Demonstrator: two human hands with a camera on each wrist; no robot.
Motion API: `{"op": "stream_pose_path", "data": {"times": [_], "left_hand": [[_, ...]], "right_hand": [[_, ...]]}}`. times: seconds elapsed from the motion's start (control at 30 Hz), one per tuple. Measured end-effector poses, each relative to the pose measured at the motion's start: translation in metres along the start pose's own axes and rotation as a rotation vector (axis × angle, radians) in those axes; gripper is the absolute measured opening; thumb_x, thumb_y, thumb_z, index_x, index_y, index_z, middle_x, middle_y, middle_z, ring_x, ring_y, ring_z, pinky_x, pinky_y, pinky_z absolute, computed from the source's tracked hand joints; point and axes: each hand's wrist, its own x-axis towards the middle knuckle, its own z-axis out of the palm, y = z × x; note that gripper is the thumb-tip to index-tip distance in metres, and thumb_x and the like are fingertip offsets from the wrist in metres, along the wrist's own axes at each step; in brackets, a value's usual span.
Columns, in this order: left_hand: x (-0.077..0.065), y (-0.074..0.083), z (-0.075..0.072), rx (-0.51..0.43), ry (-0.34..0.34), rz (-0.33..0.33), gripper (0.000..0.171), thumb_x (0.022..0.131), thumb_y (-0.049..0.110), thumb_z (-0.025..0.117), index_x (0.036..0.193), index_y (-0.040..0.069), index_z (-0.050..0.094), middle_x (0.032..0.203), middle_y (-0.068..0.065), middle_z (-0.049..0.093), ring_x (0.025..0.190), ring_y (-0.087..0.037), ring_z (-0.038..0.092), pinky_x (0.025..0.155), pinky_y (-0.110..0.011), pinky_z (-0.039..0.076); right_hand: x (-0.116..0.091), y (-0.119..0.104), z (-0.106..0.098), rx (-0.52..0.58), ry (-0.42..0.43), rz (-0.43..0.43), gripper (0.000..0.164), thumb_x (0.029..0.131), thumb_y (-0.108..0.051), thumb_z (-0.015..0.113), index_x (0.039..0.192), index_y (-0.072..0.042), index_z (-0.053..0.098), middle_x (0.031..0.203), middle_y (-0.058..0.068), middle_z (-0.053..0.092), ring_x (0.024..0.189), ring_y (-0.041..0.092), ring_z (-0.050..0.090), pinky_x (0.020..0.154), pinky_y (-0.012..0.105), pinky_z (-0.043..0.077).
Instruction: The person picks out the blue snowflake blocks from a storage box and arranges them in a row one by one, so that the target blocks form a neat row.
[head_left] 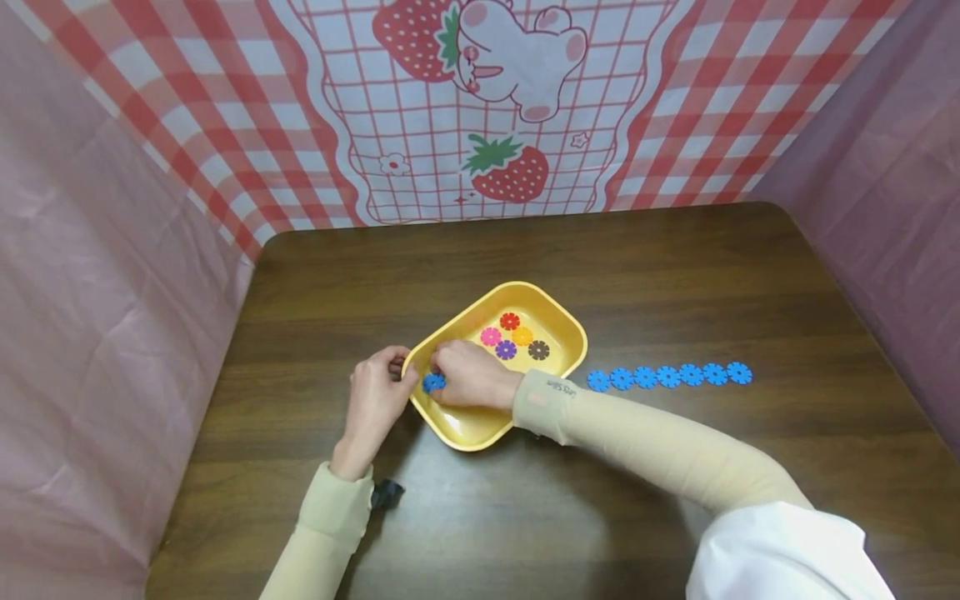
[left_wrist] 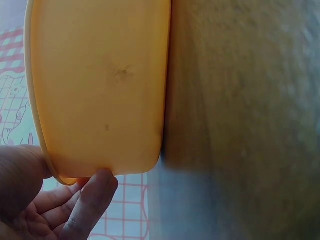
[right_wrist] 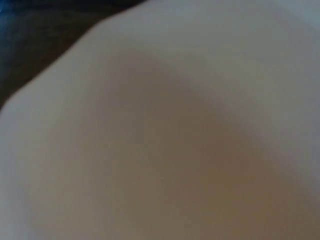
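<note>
A yellow plastic bin (head_left: 516, 289) sits at an angle on the table. My left hand (head_left: 377, 400) grips its left end, thumb at the rim and fingers against the outer wall; the left wrist view shows the bin wall (left_wrist: 105, 90) from outside. My right hand (head_left: 476, 375) reaches into the bin's left side, fingers curled at a blue notched disc (head_left: 433, 382), which it appears to pinch; the fingertips are partly hidden. Red (head_left: 510, 321), pink (head_left: 491, 337), orange (head_left: 522, 336), purple (head_left: 506, 350) and brown discs (head_left: 538, 350) lie on the bin floor. The right wrist view is filled by a blurred pale surface.
Several blue notched discs (head_left: 668, 376) lie in a row on the wooden table (head_left: 637, 275), right of the bin. A small black object (head_left: 386, 494) is beside the left wrist. Behind the table hangs a red-checked cloth (head_left: 247, 108); pink cloth (head_left: 97, 275) hangs at the side.
</note>
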Motion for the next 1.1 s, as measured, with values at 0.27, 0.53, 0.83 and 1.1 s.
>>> {"op": "stream_pose_path", "data": {"times": [0.27, 0.53, 0.83, 1.1], "left_hand": [[0.001, -0.001, -0.001, -0.005, 0.005, 0.009, 0.017, 0.080, 0.003, 0.068, 0.095, -0.003, 0.072, 0.085, -0.014, 0.073, 0.075, -0.025, 0.071, 0.073, -0.045, 0.055], [0.001, -0.001, 0.000, -0.021, 0.004, 0.007, 0.016, 0.080, 0.002, 0.068, 0.095, -0.003, 0.072, 0.084, -0.013, 0.073, 0.074, -0.025, 0.070, 0.072, -0.044, 0.055], [0.000, -0.001, -0.001, -0.022, 0.010, 0.011, 0.016, 0.080, 0.002, 0.067, 0.094, -0.003, 0.073, 0.083, -0.013, 0.073, 0.073, -0.025, 0.070, 0.072, -0.045, 0.054], [0.000, -0.001, -0.001, -0.025, 0.011, 0.010, 0.016, 0.079, 0.002, 0.067, 0.094, -0.003, 0.072, 0.083, -0.013, 0.073, 0.073, -0.025, 0.070, 0.073, -0.045, 0.054]], "right_hand": [[-0.006, 0.004, -0.009, 0.050, 0.030, 0.017, 0.021, 0.081, -0.024, 0.079, 0.087, -0.008, 0.068, 0.067, -0.003, 0.052, 0.059, 0.011, 0.047, 0.052, 0.022, 0.036], [-0.025, 0.020, -0.028, 0.090, 0.116, 0.022, 0.027, 0.078, -0.022, 0.080, 0.096, -0.004, 0.072, 0.081, -0.001, 0.064, 0.073, 0.013, 0.056, 0.068, 0.025, 0.049], [-0.056, 0.042, -0.052, 0.104, 0.257, -0.084, 0.024, 0.074, -0.019, 0.080, 0.091, -0.004, 0.072, 0.079, 0.001, 0.065, 0.073, 0.014, 0.057, 0.069, 0.027, 0.048], [-0.088, 0.059, -0.075, 0.125, 0.304, -0.118, 0.025, 0.074, -0.015, 0.083, 0.095, -0.006, 0.072, 0.084, -0.002, 0.065, 0.075, 0.024, 0.060, 0.067, 0.032, 0.052]]}}
